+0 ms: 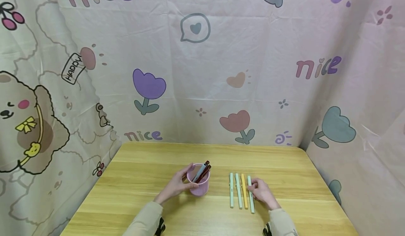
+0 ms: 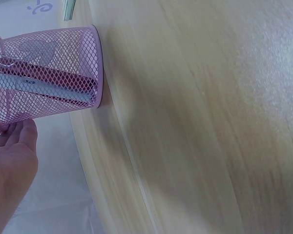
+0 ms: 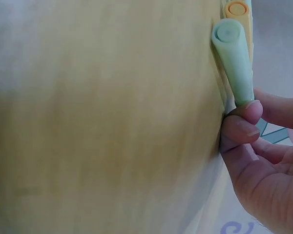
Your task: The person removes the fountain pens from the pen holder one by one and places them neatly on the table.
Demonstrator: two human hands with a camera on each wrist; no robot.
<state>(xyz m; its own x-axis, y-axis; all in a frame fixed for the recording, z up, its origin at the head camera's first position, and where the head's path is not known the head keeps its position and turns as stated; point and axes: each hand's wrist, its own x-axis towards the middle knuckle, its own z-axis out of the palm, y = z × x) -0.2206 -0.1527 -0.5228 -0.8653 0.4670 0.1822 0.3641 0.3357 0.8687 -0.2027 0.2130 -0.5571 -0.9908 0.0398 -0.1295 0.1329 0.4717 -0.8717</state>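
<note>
My left hand (image 1: 175,186) holds a pink mesh pen cup (image 1: 200,190) near its rim, thumb at the front and fingers round the far side. Inside the cup stand a light blue pen (image 1: 198,173) and dark red-brown pens (image 1: 205,172), also seen through the mesh in the left wrist view. To the right, my right hand (image 1: 263,193) pinches a mint green pen (image 1: 252,205), the rightmost in a row on the table. Beside it lie a yellow pen (image 1: 244,195) and two more mint green pens, all roughly parallel. The right wrist view shows the pinched pen's round end (image 3: 228,33) up close.
The wooden table (image 1: 142,172) has rounded far corners. A printed cloth (image 1: 202,63) hangs behind it and along both sides. The pen row lies a short way right of the cup.
</note>
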